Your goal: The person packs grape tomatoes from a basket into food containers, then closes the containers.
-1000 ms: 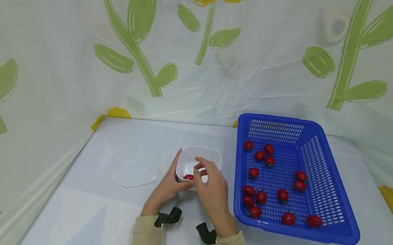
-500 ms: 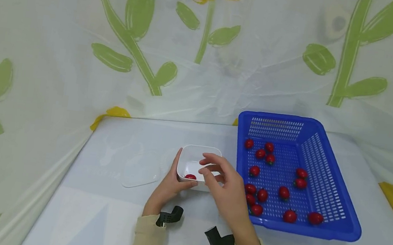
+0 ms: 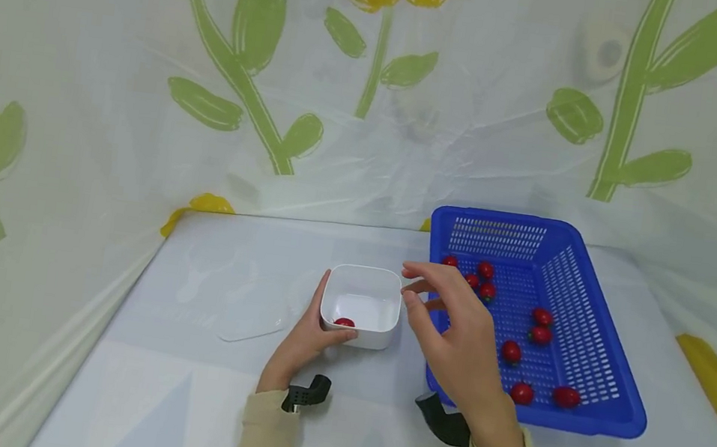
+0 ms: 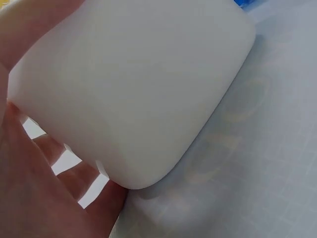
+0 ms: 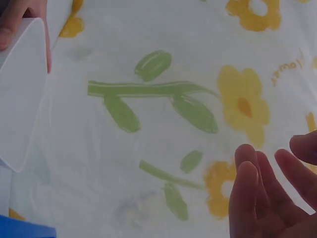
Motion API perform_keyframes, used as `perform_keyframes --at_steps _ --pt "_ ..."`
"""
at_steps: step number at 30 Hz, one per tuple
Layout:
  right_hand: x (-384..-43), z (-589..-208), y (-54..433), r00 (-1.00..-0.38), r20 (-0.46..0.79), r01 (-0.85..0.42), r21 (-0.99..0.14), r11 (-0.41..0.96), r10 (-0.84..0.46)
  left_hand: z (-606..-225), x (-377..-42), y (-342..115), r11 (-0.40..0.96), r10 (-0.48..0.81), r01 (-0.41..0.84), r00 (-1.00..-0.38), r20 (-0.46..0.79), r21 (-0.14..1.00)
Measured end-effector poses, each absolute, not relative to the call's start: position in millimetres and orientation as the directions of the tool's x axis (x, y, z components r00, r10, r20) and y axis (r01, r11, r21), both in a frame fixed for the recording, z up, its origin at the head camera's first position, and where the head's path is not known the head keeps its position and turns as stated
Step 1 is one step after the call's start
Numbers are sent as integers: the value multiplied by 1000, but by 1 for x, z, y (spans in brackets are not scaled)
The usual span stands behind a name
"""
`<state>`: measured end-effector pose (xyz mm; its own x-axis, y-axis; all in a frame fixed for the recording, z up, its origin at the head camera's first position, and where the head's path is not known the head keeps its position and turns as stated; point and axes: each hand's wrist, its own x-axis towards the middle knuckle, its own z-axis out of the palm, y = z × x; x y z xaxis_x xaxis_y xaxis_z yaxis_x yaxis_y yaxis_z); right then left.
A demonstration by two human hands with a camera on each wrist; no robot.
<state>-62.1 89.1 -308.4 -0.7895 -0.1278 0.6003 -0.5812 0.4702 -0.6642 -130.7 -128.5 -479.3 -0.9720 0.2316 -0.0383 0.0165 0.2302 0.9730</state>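
Note:
In the head view, a square white plastic box (image 3: 372,340) stands on the table with a cherry tomato (image 3: 344,321) lying inside by its near wall. My left hand (image 3: 304,341) grips the box, thumb along the near side and fingers around the left side. The left wrist view shows the box wall (image 4: 138,89) filling the palm side of that hand (image 4: 44,188). To the right of the box, my right hand (image 3: 462,339) hangs in the air over the left part of a blue basket (image 3: 604,422), fingers loosely bent, nothing between them. It hides some of the basket's tomatoes.
Several cherry tomatoes (image 3: 511,351) lie spread over the basket's perforated floor. Left of the box, a thin transparent lid (image 3: 253,323) lies flat on the white tabletop (image 3: 172,395). A flower-patterned curtain (image 3: 405,177) hangs behind and beside the table.
My right hand has drawn back from over the white box, moving right to above the blue basket. My left hand keeps its grip on the box, which stays in place.

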Motion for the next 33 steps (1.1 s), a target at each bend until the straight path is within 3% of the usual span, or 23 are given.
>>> perform_keyframes --at_steps 7,14,19,27,33 --pt "-78 -321 100 -860 477 -496 -700 515 -180 -468 -122 -130 219 266 -45 -958 -105 975" --pt "-113 -334 134 -952 156 -273 -826 493 -265 -453 -115 -128 207 300 -29 -950 -92 978" --pt "-132 -347 165 -962 21 -174 -817 550 -273 -457 -119 -128 198 307 -29 -948 -90 980" --pt "-155 -362 208 -954 -43 -174 -726 665 -297 -476 -129 -130 253 265 -26 -960 -95 967" --pt "-171 -369 239 -944 -144 -117 -696 709 -297 -461 -125 -130 219 279 -30 -956 -92 975"
